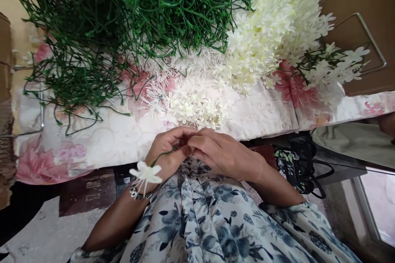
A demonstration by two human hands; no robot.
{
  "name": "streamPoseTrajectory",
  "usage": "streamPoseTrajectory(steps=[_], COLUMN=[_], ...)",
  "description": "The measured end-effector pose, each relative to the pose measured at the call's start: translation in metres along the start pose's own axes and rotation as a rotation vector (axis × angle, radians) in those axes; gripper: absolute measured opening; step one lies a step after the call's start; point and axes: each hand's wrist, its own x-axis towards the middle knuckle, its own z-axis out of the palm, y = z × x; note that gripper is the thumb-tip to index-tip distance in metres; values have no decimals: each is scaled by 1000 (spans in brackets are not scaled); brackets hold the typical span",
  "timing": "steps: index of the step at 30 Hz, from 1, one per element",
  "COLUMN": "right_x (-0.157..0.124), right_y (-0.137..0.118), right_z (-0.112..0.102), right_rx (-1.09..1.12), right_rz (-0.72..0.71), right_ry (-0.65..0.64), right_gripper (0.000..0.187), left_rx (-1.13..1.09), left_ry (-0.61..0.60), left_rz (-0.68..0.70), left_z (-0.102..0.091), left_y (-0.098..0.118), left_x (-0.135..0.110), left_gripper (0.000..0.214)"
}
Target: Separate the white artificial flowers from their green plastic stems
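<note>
My left hand and my right hand meet in front of me over my lap, fingers curled together. A thin green stem runs out of my left hand and ends in a small white artificial flower hanging by my left wrist. My right hand's fingertips press against the left hand's; what they pinch is hidden. Just beyond my hands lies a pile of small cream flowers on a floral cloth.
A big heap of green plastic stems lies at the back left. A mass of cream-white flower sprays lies at the back right. Brown furniture with a metal handle stands far right. Black cords lie to my right.
</note>
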Motion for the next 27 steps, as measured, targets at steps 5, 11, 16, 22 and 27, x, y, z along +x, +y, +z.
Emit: streamPoseTrajectory(steps=[5,11,16,22,27], right_x=[-4,-2,-5,-8,-7], right_y=[0,-2,-1,-1,-1], right_z=[-6,-5,0,3,0], right_rx=[53,82,-11,-10,-16], right_rz=[-3,1,-34,-47,-66], right_ry=[-72,120,187,162,72], right_gripper=[19,13,13,21,22], left_rx=[-200,-151,-124,-107,-217], left_ry=[119,69,-119,-195,-35], left_rz=[93,63,-35,-68,27], left_z=[-2,8,11,6,4], left_y=[2,-6,-7,-5,-6], left_x=[1,1,0,-2,-2], left_gripper=[10,10,13,11,10])
